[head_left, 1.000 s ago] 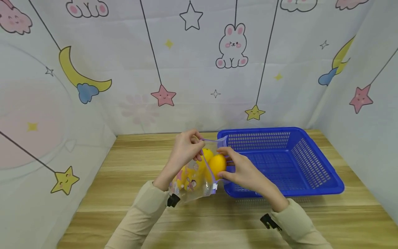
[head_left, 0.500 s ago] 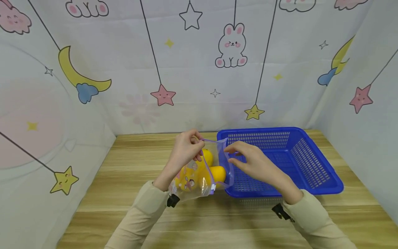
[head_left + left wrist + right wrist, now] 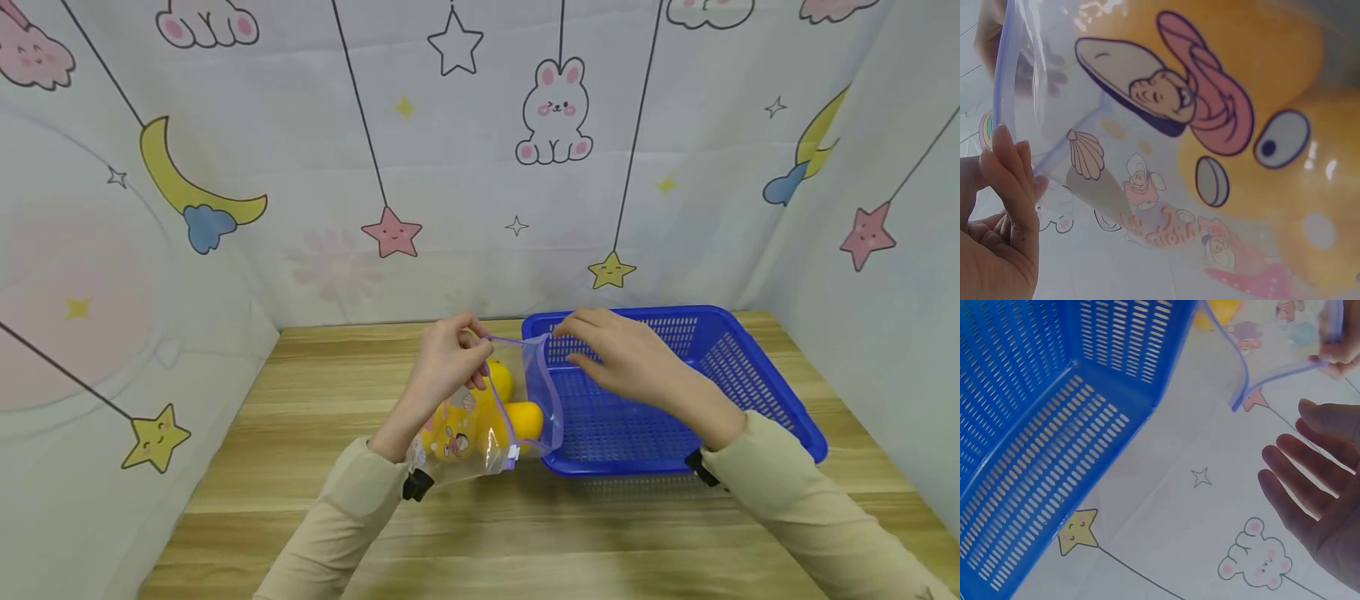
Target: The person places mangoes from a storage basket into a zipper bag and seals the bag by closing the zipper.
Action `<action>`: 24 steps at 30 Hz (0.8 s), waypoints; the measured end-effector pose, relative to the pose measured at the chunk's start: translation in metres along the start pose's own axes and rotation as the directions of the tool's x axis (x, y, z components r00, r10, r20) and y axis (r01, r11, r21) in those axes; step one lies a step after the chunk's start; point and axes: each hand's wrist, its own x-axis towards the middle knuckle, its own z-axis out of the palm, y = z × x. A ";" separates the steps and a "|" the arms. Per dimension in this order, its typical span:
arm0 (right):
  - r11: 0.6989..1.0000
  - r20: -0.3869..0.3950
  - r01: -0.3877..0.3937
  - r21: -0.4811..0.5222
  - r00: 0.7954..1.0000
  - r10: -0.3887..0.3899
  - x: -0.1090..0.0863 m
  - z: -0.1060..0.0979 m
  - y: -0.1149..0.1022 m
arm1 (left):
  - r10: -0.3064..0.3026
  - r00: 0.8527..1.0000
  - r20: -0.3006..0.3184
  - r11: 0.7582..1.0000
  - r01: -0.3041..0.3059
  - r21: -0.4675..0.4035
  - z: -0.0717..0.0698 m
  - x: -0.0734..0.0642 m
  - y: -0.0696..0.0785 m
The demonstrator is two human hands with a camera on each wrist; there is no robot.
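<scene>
The clear plastic bag (image 3: 459,446) sits on the wooden surface (image 3: 337,392); I count at least three smooth yellow balls (image 3: 528,419) in it. The left hand (image 3: 453,358) pinches its purple edge. The right hand (image 3: 630,354) holds nothing, fingers loosely spread; the right wrist view shows its palm (image 3: 1338,540), the head view its back. One holey blue basket (image 3: 637,429) is just beside.

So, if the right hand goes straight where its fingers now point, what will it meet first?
Probably the clear bag, at its open mouth; depth is unclear, so the right hand might pass above it.
</scene>
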 end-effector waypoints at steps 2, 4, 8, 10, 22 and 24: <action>1.000 0.010 0.013 -0.029 1.000 -0.012 0.003 0.002 0.002 | 0.001 1.000 -0.003 1.000 -0.001 0.002 0.000 0.000 0.000; 0.998 0.020 0.023 -0.053 1.000 -0.022 0.005 0.006 0.005 | 0.001 1.000 -0.005 1.000 -0.001 0.003 0.000 0.000 0.001; 0.995 0.039 0.048 -0.084 0.998 -0.044 0.010 0.014 0.010 | -0.004 1.000 -0.006 1.000 0.004 0.002 0.000 0.000 0.001; 0.994 0.052 0.062 -0.087 0.997 -0.058 0.013 0.019 0.013 | -0.008 1.000 -0.005 1.000 0.008 0.002 0.000 0.000 0.002; 0.991 0.118 0.117 -0.071 0.987 -0.108 0.026 0.041 0.018 | -0.001 1.000 -0.004 1.000 0.001 -0.002 0.000 -0.001 0.000; 0.991 0.121 0.117 -0.070 0.987 -0.108 0.027 0.043 0.018 | 0.002 1.000 -0.006 1.000 -0.002 -0.002 0.000 -0.001 0.001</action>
